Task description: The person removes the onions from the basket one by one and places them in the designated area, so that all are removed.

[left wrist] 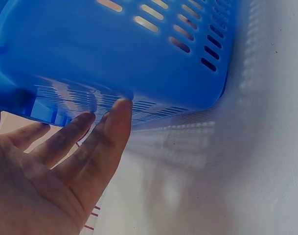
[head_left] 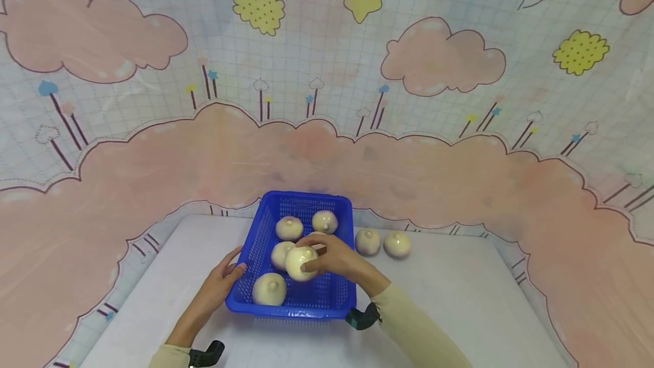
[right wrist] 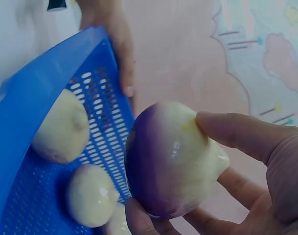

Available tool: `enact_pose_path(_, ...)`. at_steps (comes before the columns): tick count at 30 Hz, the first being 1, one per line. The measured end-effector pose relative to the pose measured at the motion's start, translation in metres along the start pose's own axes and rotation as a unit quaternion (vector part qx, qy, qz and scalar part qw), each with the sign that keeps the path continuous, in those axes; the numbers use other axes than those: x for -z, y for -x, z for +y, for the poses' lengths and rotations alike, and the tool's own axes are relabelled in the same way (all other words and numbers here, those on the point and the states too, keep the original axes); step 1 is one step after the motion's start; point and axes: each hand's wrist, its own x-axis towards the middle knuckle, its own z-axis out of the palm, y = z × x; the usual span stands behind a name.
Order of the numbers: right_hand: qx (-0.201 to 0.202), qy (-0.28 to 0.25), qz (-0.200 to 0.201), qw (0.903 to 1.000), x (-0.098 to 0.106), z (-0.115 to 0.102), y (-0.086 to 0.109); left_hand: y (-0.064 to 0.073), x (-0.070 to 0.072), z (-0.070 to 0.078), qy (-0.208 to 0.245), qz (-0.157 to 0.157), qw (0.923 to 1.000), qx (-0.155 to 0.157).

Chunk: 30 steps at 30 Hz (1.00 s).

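My right hand grips a white-and-purple turnip between thumb and fingers, above the blue plastic basket. Its purple side shows in the right wrist view, where the held turnip looms large. Several more turnips lie inside, among them one turnip in the near left corner and another turnip at the far right. At the basket's left side is my left hand; its fairly straight fingers touch the outer wall. The right hand partly hides one turnip behind it.
Two turnips, a nearer-in turnip and an outer turnip, sit on the white table just right of the basket. A printed cloth with clouds and stars hangs behind the table.
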Motion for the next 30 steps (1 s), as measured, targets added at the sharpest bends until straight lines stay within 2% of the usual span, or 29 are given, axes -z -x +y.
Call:
enact_pose_path(8, 0.03, -0.001, 0.021, 0.9993, 0.014, 0.002, 0.014, -0.003, -0.001, 0.002, 0.017, -0.004, 0.9998, -0.012)
enact_pose_path(17, -0.001, 0.04, 0.072, 0.9966, 0.029, 0.006, 0.03, -0.004, -0.003, -0.001, 0.01, -0.005, 0.9998, -0.015)
enact_pose_path(20, 0.001, 0.047, 0.086, 0.9952, 0.035, 0.008, 0.035, -0.004, -0.004, 0.0, 0.008, -0.003, 0.9998, -0.015)
enact_pose_path(24, 0.009, 0.046, 0.094, 0.9945, 0.043, 0.01, 0.039, -0.003, -0.003, 0.002, 0.008, -0.002, 0.9999, -0.014)
enact_pose_path(30, 0.007, 0.016, 0.1, 0.9948, 0.052, 0.014, 0.044, -0.002, -0.003, 0.002, 0.006, 0.002, 0.9999, -0.01)
